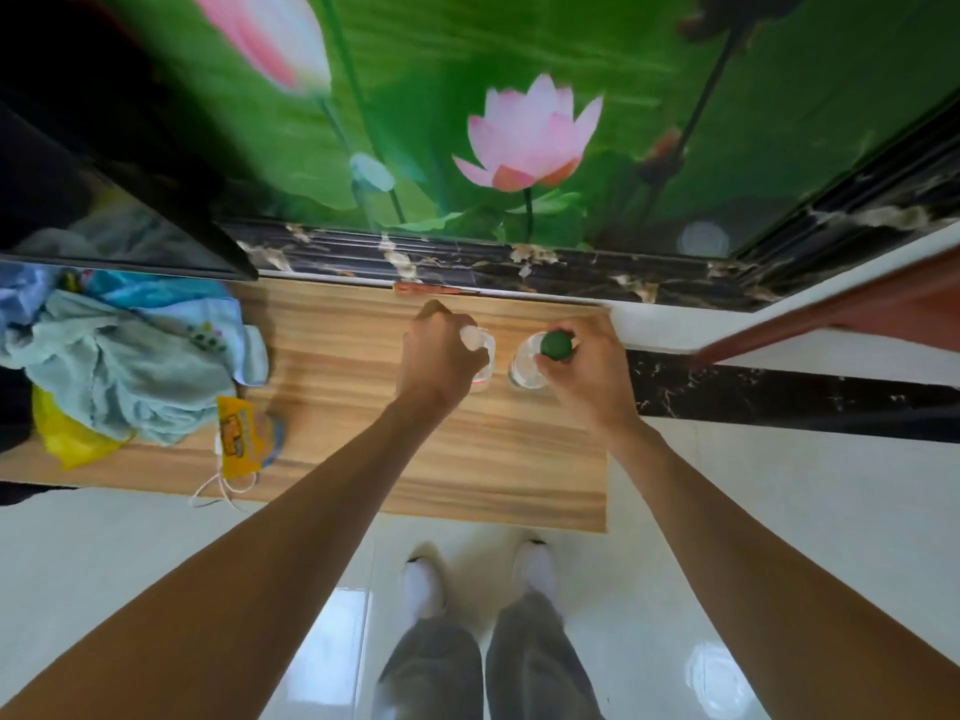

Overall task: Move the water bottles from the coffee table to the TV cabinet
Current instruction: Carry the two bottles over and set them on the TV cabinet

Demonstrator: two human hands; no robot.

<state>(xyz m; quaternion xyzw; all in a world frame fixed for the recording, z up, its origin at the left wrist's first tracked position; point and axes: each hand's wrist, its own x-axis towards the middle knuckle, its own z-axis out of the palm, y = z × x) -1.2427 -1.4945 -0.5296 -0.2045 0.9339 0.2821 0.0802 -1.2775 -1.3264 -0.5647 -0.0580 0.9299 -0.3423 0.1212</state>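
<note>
Fingers around two upright bottles near cabinet right edge.

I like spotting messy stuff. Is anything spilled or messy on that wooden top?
Nothing is spilled. Both bottles stand upright, the white-capped bottle in the left hand and the green-capped bottle in the right hand. The messy part is a crumpled cloth pile and a yellow packet at the cabinet top's left end.
</note>
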